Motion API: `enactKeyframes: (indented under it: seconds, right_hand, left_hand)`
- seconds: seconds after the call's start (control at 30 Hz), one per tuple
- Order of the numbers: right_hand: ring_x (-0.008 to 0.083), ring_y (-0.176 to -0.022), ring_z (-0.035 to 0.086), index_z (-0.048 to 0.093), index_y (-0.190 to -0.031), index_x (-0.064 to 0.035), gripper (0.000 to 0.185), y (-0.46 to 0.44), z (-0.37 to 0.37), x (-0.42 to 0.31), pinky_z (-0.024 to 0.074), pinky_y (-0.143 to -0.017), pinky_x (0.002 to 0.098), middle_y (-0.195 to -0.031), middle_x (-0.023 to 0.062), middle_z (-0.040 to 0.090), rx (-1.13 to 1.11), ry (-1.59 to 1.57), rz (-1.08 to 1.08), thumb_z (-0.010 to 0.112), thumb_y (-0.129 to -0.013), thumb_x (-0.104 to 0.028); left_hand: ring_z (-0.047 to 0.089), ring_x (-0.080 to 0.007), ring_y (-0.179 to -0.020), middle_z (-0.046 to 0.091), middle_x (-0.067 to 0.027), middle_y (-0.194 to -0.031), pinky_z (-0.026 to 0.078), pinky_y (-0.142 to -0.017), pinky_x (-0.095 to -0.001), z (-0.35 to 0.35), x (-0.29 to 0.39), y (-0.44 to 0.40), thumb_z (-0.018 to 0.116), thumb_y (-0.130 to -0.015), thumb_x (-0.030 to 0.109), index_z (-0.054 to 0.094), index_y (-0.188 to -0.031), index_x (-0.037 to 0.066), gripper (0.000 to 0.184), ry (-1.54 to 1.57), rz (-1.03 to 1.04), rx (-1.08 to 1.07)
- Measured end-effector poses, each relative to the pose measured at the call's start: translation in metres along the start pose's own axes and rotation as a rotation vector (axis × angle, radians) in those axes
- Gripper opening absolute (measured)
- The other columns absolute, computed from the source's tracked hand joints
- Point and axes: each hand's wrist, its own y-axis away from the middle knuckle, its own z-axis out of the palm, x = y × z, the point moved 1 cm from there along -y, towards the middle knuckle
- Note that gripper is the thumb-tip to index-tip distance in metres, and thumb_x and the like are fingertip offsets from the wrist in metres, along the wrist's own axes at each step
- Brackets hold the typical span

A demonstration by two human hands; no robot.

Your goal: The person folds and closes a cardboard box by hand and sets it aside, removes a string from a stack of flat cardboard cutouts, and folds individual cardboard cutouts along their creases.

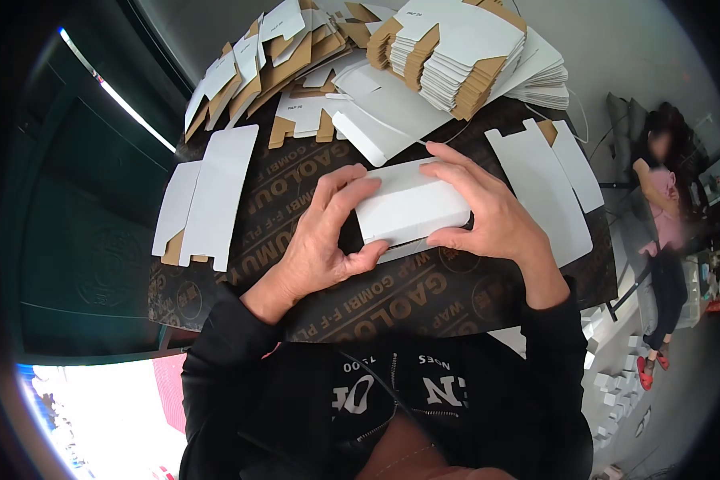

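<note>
Your L hand point(316, 238) is part curled: fingers on the far L corner of the small closed white cardboard box point(412, 202), thumb at its near L corner. Your R hand point(494, 214) is also part curled, fingers over the box's far R corner, thumb by the near R corner. Box is gripped btwn both hands, approx. mid-table, over the dark table w/ tan lettering point(328, 300). Underside hidden; can't tell if it touches the tabletop. A thin white cardboard strip point(408, 251) shows under the near side; flap or separate pc. unclear.

Nr. the table's L edge: flat white-and-brown cardboard blank point(220, 188). Nr. R edge: a second white-and-brown blank point(536, 180), partly behind your R hand.

Far edge is mostly covered: fanned brown-and-white cardboard stack point(252, 68) at the far L corner, thick white-and-brown cardboard stack point(456, 56) twd. the far R, some printing too small to read.

Beyond the R edge: a person in a pink top point(662, 200), details blurred. On the floor off the near R corner: small white boxes point(612, 400), count unclear.
</note>
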Motion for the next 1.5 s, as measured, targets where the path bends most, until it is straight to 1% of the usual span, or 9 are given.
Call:
enactKeyframes:
  seconds: [0.03,0.17,0.37,0.5,0.7,1.0,1.2,1.37,1.5]
  right_hand:
    - [0.0328,-0.117,0.059,0.057,-0.123,-0.002,0.065,0.0,0.0,0.001,0.0477,-0.099,0.0394,-0.141,0.0177,0.05,0.003,0.001,0.002,0.086,-0.067,-0.021]
    - [0.0323,-0.114,0.06,0.058,-0.121,-0.0024,0.063,0.0,0.003,0.005,0.049,-0.096,0.0384,-0.138,0.016,0.053,0.068,0.054,-0.107,0.085,-0.067,-0.023]
    - [0.031,-0.112,0.06,0.061,-0.118,-0.0026,0.058,0.001,0.007,0.012,0.05,-0.094,0.0372,-0.134,0.0147,0.055,0.095,0.103,-0.174,0.084,-0.07,-0.024]
    - [0.0297,-0.111,0.06,0.066,-0.114,-0.0036,0.048,-0.001,0.01,0.015,0.0507,-0.092,0.0361,-0.13,0.0143,0.057,0.117,0.097,-0.254,0.08,-0.073,-0.025]
    - [0.0298,-0.113,0.059,0.071,-0.113,-0.0061,0.041,-0.001,0.008,0.011,0.0503,-0.093,0.0354,-0.131,0.014,0.057,0.077,0.065,-0.221,0.077,-0.077,-0.025]
    - [0.0322,-0.124,0.052,0.071,-0.12,-0.0116,0.04,0.002,0.008,0.017,0.0448,-0.102,0.0373,-0.142,0.0149,0.052,-0.015,-0.064,-0.153,0.074,-0.082,-0.023]
    - [0.0331,-0.132,0.045,0.068,-0.124,-0.0104,0.043,0.003,0.006,0.016,0.0407,-0.107,0.0388,-0.147,0.017,0.046,-0.08,-0.106,-0.115,0.073,-0.083,-0.021]
    - [0.0339,-0.137,0.04,0.064,-0.13,-0.0088,0.049,0.006,0.007,0.01,0.0385,-0.11,0.0403,-0.152,0.0188,0.038,-0.118,-0.042,-0.118,0.073,-0.082,-0.015]
    - [0.0352,-0.139,0.037,0.061,-0.133,-0.0074,0.054,0.006,0.009,0.007,0.037,-0.111,0.0425,-0.154,0.0198,0.033,-0.15,-0.068,-0.032,0.072,-0.08,-0.009]
  left_hand:
    - [0.046,-0.0392,-0.127,0.043,-0.0217,-0.14,0.04,-0.107,-0.0461,0.001,0.0,0.0,0.073,-0.083,0.03,0.05,-0.135,0.004,0.063,0.0,0.002,-0.003]
    - [0.043,-0.0426,-0.133,0.044,-0.0225,-0.144,0.04,-0.109,-0.049,0.003,0.0,-0.002,0.07,-0.088,0.025,0.053,-0.132,0.001,0.052,-0.101,0.163,0.029]
    - [0.037,-0.0428,-0.139,0.049,-0.0164,-0.145,0.039,-0.112,-0.0486,0.001,0.006,0.0,0.067,-0.091,0.022,0.058,-0.129,0.002,0.044,-0.184,0.175,-0.014]
    - [0.039,-0.04,-0.139,0.054,-0.0149,-0.141,0.038,-0.113,-0.0479,0.001,0.008,0.0,0.066,-0.092,0.02,0.06,-0.128,0.0,0.041,-0.18,0.18,-0.013]
    - [0.043,-0.0369,-0.137,0.056,-0.0146,-0.14,0.036,-0.114,-0.047,0.002,0.005,0.002,0.064,-0.093,0.019,0.062,-0.127,-0.001,0.039,-0.146,0.202,-0.032]
    - [0.045,-0.0351,-0.136,0.057,-0.0142,-0.139,0.035,-0.115,-0.0468,0.0,0.007,0.003,0.062,-0.093,0.014,0.062,-0.127,-0.001,0.037,-0.184,0.222,-0.059]
    - [0.045,-0.0354,-0.137,0.056,-0.014,-0.139,0.034,-0.115,-0.047,0.0,0.007,0.003,0.061,-0.092,0.011,0.062,-0.127,0.0,0.037,-0.185,0.223,-0.069]
    - [0.045,-0.0356,-0.137,0.056,-0.0135,-0.139,0.034,-0.115,-0.0474,-0.003,0.011,0.002,0.063,-0.091,0.013,0.063,-0.126,0.0,0.037,-0.176,0.21,-0.106]
    - [0.046,-0.0343,-0.136,0.057,-0.0133,-0.138,0.035,-0.114,-0.0476,0.0,0.011,0.003,0.065,-0.09,0.013,0.065,-0.124,0.001,0.036,-0.202,0.214,-0.066]
